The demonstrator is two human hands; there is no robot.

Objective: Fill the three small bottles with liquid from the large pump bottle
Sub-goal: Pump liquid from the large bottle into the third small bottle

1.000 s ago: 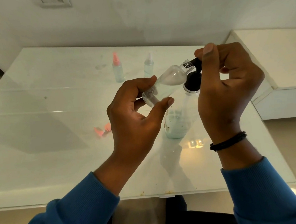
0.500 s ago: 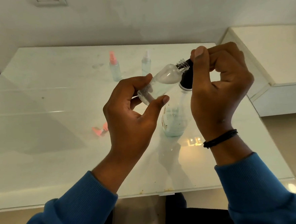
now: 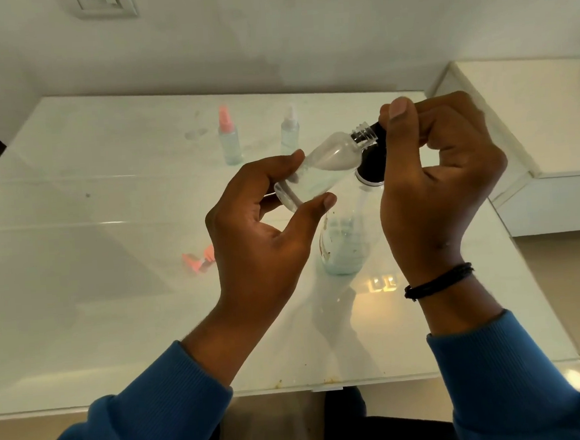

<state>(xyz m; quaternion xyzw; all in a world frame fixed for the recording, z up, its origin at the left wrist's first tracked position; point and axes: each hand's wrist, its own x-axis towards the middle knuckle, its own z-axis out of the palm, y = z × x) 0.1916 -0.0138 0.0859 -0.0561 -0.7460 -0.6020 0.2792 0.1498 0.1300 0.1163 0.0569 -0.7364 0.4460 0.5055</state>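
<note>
At the centre of the frame I hold a small clear bottle (image 3: 316,173) tilted, its open threaded neck raised toward the black pump head (image 3: 373,160) of the large pump bottle (image 3: 343,240), which stands on the white surface (image 3: 115,300) just below my hands. To fill it well, I judge I should keep the neck tight against the spout, hold the tilt steady and press in short strokes so nothing spills down the side. My left hand (image 3: 262,235) grips the small bottle near its base, the fingers (image 3: 288,160) curled over it and the thumb under it. My right hand (image 3: 440,175) is curled closed over the pump top, thumb tip up by the neck; I cannot tell whether it is pressing. Two more small bottles stand in the upper middle, one with a pink cap (image 3: 230,140), one with a clear cap (image 3: 290,134). A loose pink cap (image 3: 198,259) lies left of centre
</note>
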